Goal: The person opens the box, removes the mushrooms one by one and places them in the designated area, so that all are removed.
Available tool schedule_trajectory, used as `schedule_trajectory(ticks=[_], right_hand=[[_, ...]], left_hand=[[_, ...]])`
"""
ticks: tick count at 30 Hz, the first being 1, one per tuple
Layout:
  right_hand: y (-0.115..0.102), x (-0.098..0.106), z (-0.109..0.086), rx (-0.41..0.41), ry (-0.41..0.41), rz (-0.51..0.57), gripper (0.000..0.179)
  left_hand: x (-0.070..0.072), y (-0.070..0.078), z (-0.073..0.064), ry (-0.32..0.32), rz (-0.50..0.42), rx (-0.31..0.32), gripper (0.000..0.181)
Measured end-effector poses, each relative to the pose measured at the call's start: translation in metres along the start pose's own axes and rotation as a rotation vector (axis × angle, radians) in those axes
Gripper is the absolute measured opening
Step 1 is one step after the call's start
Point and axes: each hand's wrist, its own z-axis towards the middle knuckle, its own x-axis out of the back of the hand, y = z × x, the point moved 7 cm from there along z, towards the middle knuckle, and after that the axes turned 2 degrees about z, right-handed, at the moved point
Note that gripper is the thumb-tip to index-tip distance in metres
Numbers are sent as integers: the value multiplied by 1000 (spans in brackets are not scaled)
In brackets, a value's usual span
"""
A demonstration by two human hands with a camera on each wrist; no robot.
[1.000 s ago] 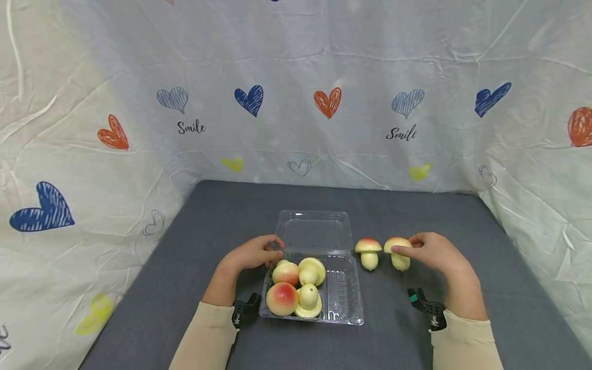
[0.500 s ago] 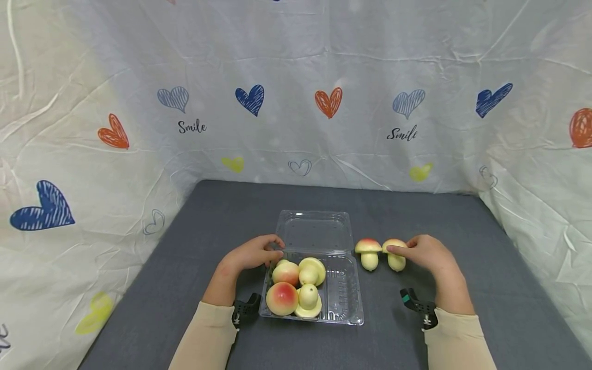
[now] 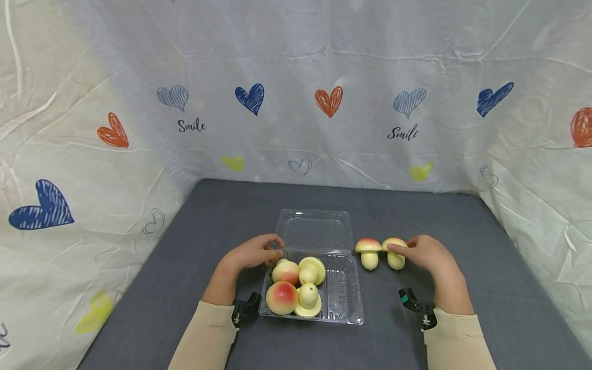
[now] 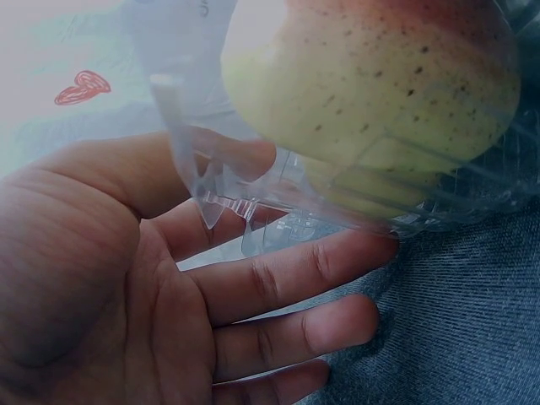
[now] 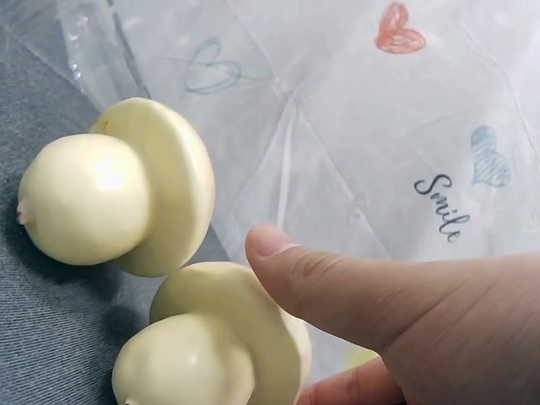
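Note:
My left hand (image 3: 253, 253) pinches the left wall of a clear plastic clamshell container (image 3: 343, 288) near its hinge corner, its other fingers spread outside, as the left wrist view shows. Several toy mushrooms with red-and-cream caps fill the left part of the tray; one mushroom cap (image 3: 282, 298) faces up, and another mushroom (image 3: 308, 297) lies stem up. To the right of the container, my right hand (image 3: 427, 253) holds a mushroom (image 3: 396, 261) by its cap, thumb on the near side. A second mushroom (image 5: 93, 198) sits beside it, and their caps touch.
Behind the tray the container's lid (image 3: 314, 231) lies folded back flat. Everything rests on a dark grey cloth-covered table (image 3: 222, 205). A white curtain (image 3: 296, 128) printed with hearts hangs behind and at both sides.
My right hand has slid the mushroom slightly left against the other one, then stopped. The left hand and the container have stayed in place.

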Motion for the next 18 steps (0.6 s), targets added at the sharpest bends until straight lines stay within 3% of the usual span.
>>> schedule_trajectory(ticks=[9, 18], right_hand=[[-9, 10, -9, -3, 15, -61, 101], [-33, 22, -26, 99, 81, -76, 95]], left_hand=[[-1, 0, 0, 1, 8, -3, 29], [0, 1, 0, 6, 7, -3, 29]])
